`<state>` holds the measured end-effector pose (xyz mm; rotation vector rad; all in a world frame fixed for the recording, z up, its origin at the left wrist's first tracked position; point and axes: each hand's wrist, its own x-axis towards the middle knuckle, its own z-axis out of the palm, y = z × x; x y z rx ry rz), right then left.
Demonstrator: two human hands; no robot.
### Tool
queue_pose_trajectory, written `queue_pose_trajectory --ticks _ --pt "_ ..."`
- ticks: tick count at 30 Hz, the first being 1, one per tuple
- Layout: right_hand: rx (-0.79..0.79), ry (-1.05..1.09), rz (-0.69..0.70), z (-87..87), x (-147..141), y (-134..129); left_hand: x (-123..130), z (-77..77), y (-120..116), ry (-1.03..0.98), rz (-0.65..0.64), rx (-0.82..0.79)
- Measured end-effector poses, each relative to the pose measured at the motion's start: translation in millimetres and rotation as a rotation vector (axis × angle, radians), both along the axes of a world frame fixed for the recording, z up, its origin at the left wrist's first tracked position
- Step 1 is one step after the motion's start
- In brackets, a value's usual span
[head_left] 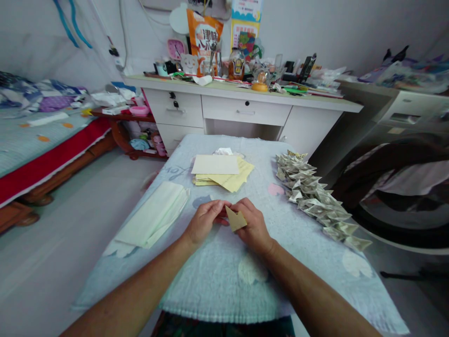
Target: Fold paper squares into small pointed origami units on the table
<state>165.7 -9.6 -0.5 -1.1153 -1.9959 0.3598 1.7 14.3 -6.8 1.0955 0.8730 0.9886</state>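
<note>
A small folded piece of yellowish paper [236, 221] is held between both hands over the middle of the cloth-covered table. My right hand [253, 228] grips its right side with curled fingers. On the left edge, the thumb and fingers of my left hand [206, 219] pinch together at the paper. Beyond the hands lies a stack of yellow paper sheets [234, 180] with a pale card [214, 164] on top. A pile of whitish folded sheets [154, 215] rests to the left. Along the right side, several pointed folded-paper pieces [312, 196] stand nested in rows.
A light blue patterned cloth [210, 281] covers the table. Behind it is a white desk [245, 110] crowded with jars, a snack bag [204, 42] and a pink clock [176, 48]. A bed [45, 140] is at the left, a washing machine [403, 121] at the right.
</note>
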Motion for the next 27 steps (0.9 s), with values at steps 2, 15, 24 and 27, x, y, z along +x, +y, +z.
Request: queue_pose_trajectory --ticks 2,15,24,27 --pt "0.001 -0.050 -0.012 -0.9 -0.9 -0.4 0.3 -1.4 1.0 0.018 -0.019 -0.022" --pt "0.079 0.016 -0.041 -5.1 -3.3 -0.2 -0.9 1.9 1.0 0.062 -0.076 0.055" --pt "0.113 0.084 -0.015 -2.8 -2.8 -1.7 -2.0 6.0 0.4 0.141 -0.055 0.101" --pt "0.116 0.093 -0.003 -2.1 -1.8 -1.5 -2.5 7.2 0.3 0.124 -0.062 0.096"
